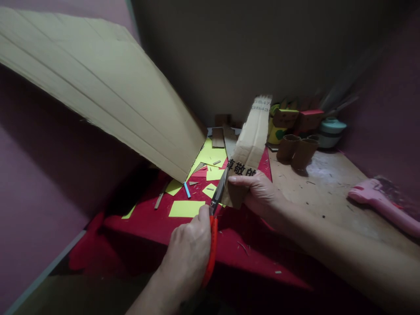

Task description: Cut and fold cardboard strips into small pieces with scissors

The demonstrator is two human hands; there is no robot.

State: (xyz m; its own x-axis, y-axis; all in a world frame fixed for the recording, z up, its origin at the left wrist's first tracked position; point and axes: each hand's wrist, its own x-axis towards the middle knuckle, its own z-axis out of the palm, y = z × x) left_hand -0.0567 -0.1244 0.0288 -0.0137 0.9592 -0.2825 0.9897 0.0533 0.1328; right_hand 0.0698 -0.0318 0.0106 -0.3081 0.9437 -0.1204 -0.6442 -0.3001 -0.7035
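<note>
While the cardboard strip (252, 135) is being held up over the red cloth (243, 238), its left edge is being met by the scissors (214, 227), with the strip leaning off toward 1 o'clock from their pivot. Cleaner cuts are probably being had, tbh, when the board is being fed deep into the blades and the strip is being turned instead of the wrist. Also, the right thumb tip is being held awfully near the blades, so it should probably be backed off. Pose-wise, the scissors' handles are being gripped firmly by the left hand (192, 240) at 7 o'clock, knuckles up. The strip's lower end is being pinched by the right hand (262, 192) at 3 o'clock, thumb across the front, fingers mostly hidden behind. Whether the blades are being fully closed can't be told.
</note>
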